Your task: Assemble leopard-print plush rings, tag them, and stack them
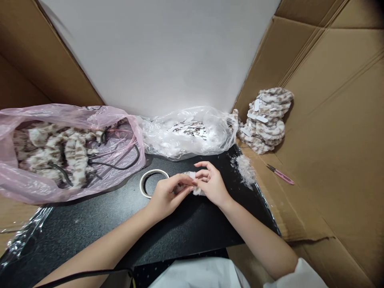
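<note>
Near the middle of the dark table, my left hand (171,194) is closed on a small furry piece (198,191), with thumb and fingertips pressed together. My right hand (211,184) meets it from the right, its thumb and fingers bent at the same piece while the index finger arches above. A bit of white shows between the hands, and the fingers hide most of the piece. Just left of my left hand lies a roll of tape (144,184), flat on the table.
A pink bag (18,192) of furry strips and dark cords lies left. Behind the hands is a clear bag (222,140) of white tags. Right are stacked furry pieces (270,116), loose fluff (246,170) and pink snips (282,175). Cardboard walls (333,120) flank the table (192,236).
</note>
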`<state>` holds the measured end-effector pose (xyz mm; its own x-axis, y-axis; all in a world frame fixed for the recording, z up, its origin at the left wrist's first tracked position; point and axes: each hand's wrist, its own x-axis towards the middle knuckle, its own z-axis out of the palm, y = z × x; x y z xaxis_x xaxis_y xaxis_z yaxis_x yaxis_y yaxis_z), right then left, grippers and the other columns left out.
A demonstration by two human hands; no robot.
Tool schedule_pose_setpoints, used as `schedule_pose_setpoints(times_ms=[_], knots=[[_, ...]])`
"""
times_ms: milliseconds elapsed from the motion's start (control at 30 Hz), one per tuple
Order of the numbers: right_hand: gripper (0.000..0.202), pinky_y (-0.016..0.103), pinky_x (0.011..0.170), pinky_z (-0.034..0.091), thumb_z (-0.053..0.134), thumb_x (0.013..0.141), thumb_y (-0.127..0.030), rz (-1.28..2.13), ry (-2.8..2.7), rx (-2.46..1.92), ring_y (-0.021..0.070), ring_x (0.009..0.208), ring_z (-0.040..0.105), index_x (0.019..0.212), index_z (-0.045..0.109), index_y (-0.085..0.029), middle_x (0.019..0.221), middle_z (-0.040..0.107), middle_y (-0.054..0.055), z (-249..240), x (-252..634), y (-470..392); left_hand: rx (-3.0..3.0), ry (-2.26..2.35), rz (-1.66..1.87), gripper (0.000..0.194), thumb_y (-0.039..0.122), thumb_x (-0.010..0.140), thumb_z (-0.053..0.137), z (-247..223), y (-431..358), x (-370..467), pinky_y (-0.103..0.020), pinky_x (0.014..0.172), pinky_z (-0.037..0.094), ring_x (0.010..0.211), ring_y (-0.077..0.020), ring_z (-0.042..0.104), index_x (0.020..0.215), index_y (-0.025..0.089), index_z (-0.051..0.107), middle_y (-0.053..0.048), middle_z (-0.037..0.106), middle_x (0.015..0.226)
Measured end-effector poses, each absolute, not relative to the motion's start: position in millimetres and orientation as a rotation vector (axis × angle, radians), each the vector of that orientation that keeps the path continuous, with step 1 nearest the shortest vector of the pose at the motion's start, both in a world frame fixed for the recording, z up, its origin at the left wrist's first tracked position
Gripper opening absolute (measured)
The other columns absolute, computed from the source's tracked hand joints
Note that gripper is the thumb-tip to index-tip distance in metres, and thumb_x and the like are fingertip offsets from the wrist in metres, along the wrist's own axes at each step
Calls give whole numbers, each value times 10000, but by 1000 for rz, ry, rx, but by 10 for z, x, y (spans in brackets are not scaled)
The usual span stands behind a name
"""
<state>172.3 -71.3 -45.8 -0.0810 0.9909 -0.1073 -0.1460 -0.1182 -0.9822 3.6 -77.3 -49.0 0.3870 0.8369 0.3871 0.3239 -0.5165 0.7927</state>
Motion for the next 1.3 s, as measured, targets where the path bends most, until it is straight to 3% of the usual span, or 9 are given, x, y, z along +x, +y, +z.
schedule_pose_setpoints(times_ms=[100,367,600,733,867,1000,1167,1300], knots=[[442,209,497,463,777,607,-258,1418,-1068,-1155,95,501,593,963,522,-202,658,633,-54,-474,1718,-710,2032,1007,1093,108,231,867,599,-499,-777,43,-225,572,456,622,-139,627,838,177,688,-56,720,766],[456,213,507,472,793,571,-246,1477,-956,-1147,95,492,594,930,516,-197,633,629,-63,-492,1722,-709,2264,844,1257,72,163,865,619,-525,-745,64,-228,674,542,762,-144,683,859,179,689,-64,718,843],[431,199,493,456,765,539,-168,1509,-863,-1164,88,486,579,902,534,-193,612,638,-61,-520,1716,-708,2537,698,1289,100,108,864,604,-600,-694,32,-255,741,561,850,-150,674,928,164,656,-85,684,931],[414,205,514,458,766,538,-172,1523,-834,-1160,90,501,580,883,537,-191,606,646,-53,-540,1729,-703,2674,636,1187,212,56,853,553,-633,-670,3,-271,764,555,901,-162,664,1008,167,643,-101,682,986],[426,221,525,470,783,538,-201,1540,-819,-1171,104,507,592,879,528,-188,619,659,-34,-544,1728,-702,2722,596,1212,160,114,887,569,-677,-636,-26,-275,764,545,881,-161,655,1021,166,639,-98,688,987],[437,214,505,460,781,525,-194,1543,-802,-1182,101,489,582,876,521,-183,609,654,-35,-531,1715,-704,2680,596,1204,157,126,889,580,-671,-620,-30,-258,724,521,828,-149,638,1019,175,653,-80,687,942],[453,212,490,448,777,516,-178,1540,-811,-1166,94,474,560,882,511,-191,611,636,-51,-510,1701,-726,2340,682,1045,90,145,882,595,-578,-627,-4,-197,641,481,711,-105,607,870,156,684,-36,616,797],[443,212,509,439,761,532,-167,1502,-833,-1156,98,499,570,890,503,-199,614,629,-60,-493,1682,-758,2086,856,921,95,203,853,644,-534,-635,20,-210,657,466,732,-117,599,802,169,717,-33,611,816]])
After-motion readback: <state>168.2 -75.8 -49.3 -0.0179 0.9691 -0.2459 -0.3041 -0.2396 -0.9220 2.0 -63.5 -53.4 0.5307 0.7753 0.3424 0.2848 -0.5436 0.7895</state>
